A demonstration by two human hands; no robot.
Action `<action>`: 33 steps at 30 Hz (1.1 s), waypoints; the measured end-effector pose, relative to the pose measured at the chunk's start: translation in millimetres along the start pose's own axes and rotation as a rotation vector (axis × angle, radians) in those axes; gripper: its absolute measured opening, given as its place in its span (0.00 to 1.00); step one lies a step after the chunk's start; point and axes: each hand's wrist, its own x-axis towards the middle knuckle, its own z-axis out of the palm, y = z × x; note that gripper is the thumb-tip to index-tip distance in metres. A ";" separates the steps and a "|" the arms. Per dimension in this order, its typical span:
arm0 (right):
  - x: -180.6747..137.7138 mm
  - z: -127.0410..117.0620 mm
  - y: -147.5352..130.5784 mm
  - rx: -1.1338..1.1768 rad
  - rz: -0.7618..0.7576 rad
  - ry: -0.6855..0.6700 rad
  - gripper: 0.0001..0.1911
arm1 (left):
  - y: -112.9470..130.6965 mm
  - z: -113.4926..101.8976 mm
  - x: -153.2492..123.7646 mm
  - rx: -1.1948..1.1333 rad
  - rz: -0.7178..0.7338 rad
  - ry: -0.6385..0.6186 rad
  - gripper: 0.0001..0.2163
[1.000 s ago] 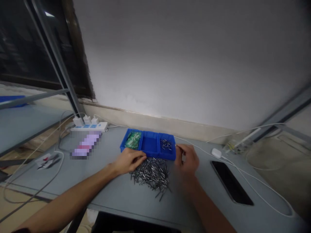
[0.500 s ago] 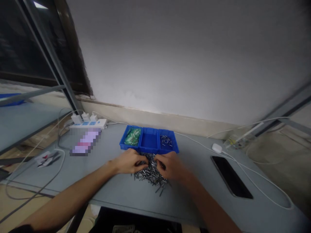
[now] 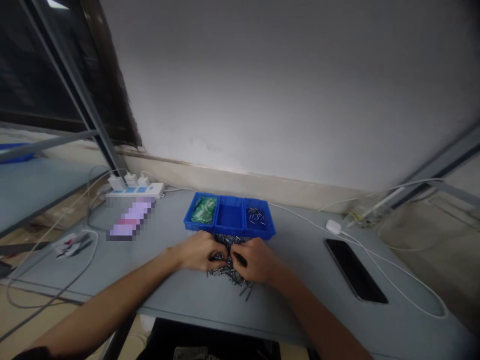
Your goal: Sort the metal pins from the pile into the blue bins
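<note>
A heap of thin metal pins (image 3: 234, 276) lies on the grey table just in front of a blue three-compartment tray (image 3: 229, 231). My left hand (image 3: 202, 251) rests at the heap's left side, thumb and fingers curled together. From the right, my right hand (image 3: 253, 259) reaches over the heap with its fingers pinched, close to the left fingertips. Whatever sits between the fingers is too small to make out. Green and white small pieces (image 3: 204, 210) fill the tray's left compartment. The middle one shows bare blue, and a few pins (image 3: 256, 216) lie in the right one.
A black phone (image 3: 355, 270) lies to the right, beside a white charger (image 3: 333, 227) and its looping cable. On the left are a power strip (image 3: 135, 190) with plugs, a blurred purple item (image 3: 131, 218) and crumpled wrappers (image 3: 71, 245). A wall rises behind the table.
My right hand has moved left across the heap, bringing its fingertips nearer to the left hand. My left hand stays almost in place. The view has shifted slightly.
</note>
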 end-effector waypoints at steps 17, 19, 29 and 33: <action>0.0 4.1 0.0 0.007 -0.018 -0.009 0.06 | -6.9 0.9 -1.0 0.083 0.033 0.015 0.07; 0.3 5.4 0.1 0.001 -0.010 -0.021 0.06 | -6.4 -1.2 -1.5 0.099 0.031 0.011 0.09; 3.0 4.4 -3.0 -0.013 0.023 -0.079 0.04 | -11.1 -9.5 -6.0 0.162 -0.015 -0.014 0.07; 3.9 6.6 -3.4 -0.052 0.045 -0.079 0.09 | -11.7 -7.8 -5.3 0.142 -0.009 -0.019 0.06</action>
